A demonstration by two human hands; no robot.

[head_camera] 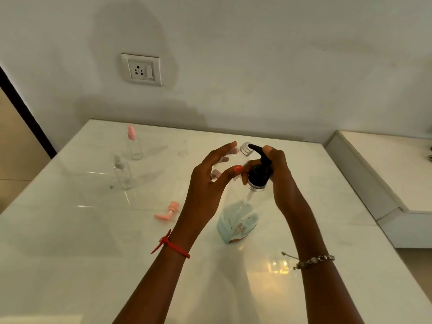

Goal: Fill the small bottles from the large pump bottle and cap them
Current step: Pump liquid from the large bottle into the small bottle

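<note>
The large pump bottle (236, 220) sits on the white table (93, 253) with blue-green liquid low in it. The right hand (280, 174) is curled round its black pump head (259, 169), a fingertip on top of the lever. The left hand (210, 181) grips a small clear bottle (243, 151), tilted, with its threaded neck right at the spout tip. To do this well, I would seat the neck squarely under the spout and press in slow, short strokes, since a hard push could squirt past the narrow opening. Left of the pump bottle lies a loose pink spray cap (167, 212). Farther left and behind it stand a pink-topped spray bottle (134, 146) and a clear-topped spray bottle (122, 174).
</note>
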